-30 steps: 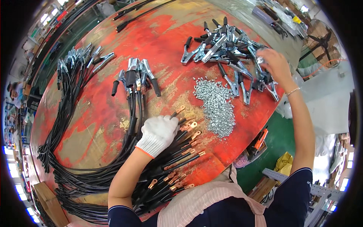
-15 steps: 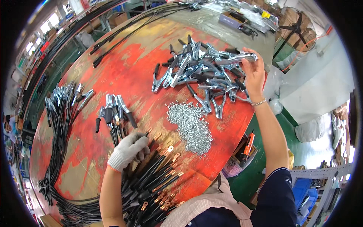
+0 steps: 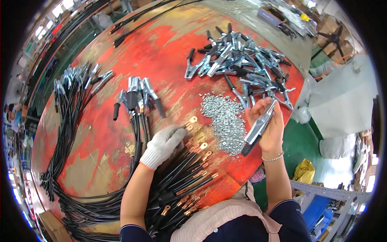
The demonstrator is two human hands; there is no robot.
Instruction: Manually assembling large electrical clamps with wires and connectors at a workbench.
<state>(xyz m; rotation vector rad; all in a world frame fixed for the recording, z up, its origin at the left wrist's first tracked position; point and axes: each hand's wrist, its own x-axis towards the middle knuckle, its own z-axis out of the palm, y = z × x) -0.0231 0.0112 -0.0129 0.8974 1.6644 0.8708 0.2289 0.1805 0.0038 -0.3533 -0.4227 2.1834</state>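
My left hand [image 3: 164,142], in a white knit glove, is closed on a black cable whose copper ring lugs [image 3: 193,120] stick out past the fingers. My bare right hand [image 3: 269,129] holds a silver spring clamp [image 3: 260,127] with a black handle grip, tilted with the grip end toward me. Between the hands lies a heap of small silver screws [image 3: 225,121]. Beyond them sits a pile of the same clamps [image 3: 242,60]. More black cables with copper lugs [image 3: 199,174] fan out below my left hand.
Clamps joined to cables [image 3: 139,94] lie left of the middle, and a larger bundle of them [image 3: 72,84] at the far left. The worn red tabletop [image 3: 161,60] ends at a curved edge on my right. A fan [image 3: 332,38] stands at the far right.
My right hand has drawn back from the clamp pile toward me, bringing a clamp past the screws. My left hand has shifted slightly right and up, and the lugs now show beyond its fingers.
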